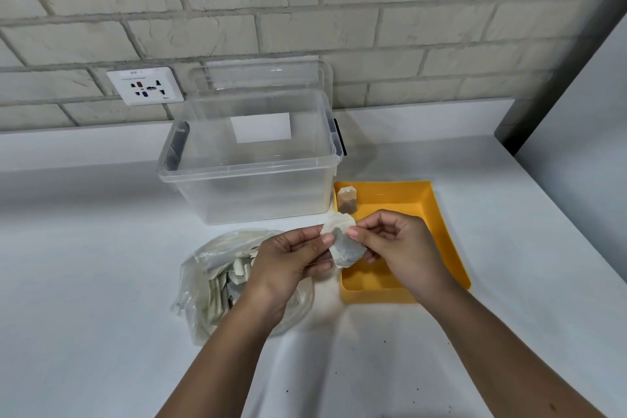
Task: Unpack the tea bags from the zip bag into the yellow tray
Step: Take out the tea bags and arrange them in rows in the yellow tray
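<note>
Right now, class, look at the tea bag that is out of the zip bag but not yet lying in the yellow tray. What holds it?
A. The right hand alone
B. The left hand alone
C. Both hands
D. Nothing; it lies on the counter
C: the left hand and the right hand each pinch one side of the tea bag, by the left rim of the yellow tray.

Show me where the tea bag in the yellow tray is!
In the head view, the tea bag sits in the far left corner of the yellow tray, right next to the clear box.
</note>
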`<state>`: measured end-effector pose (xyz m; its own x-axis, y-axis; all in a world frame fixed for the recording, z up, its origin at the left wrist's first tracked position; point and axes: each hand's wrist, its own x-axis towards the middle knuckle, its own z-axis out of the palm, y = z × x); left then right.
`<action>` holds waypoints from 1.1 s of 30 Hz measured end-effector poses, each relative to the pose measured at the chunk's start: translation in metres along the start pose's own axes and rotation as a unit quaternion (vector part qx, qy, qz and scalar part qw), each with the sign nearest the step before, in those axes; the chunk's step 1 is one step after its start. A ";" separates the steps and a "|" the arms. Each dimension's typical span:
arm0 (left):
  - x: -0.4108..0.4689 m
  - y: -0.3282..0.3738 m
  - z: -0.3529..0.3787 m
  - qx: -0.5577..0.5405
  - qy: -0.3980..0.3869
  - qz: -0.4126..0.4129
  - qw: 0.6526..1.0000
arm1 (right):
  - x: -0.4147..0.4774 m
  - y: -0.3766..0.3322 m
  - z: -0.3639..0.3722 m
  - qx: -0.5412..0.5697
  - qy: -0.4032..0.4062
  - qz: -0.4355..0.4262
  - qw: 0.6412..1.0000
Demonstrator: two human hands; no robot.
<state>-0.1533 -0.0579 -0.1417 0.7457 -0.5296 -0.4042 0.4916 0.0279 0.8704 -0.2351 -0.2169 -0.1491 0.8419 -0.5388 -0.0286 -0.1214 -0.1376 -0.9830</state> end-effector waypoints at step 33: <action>0.014 -0.005 -0.018 0.032 0.044 0.026 0.998 | 0.102 0.058 0.008 -0.103 0.031 0.150 0.983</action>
<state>-0.1378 -0.0501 -0.1569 0.8069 -0.4531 -0.3791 0.4236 -0.0034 0.9058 -0.1518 -0.2729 -0.2101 0.7185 -0.6302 -0.2941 -0.4690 -0.1268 -0.8741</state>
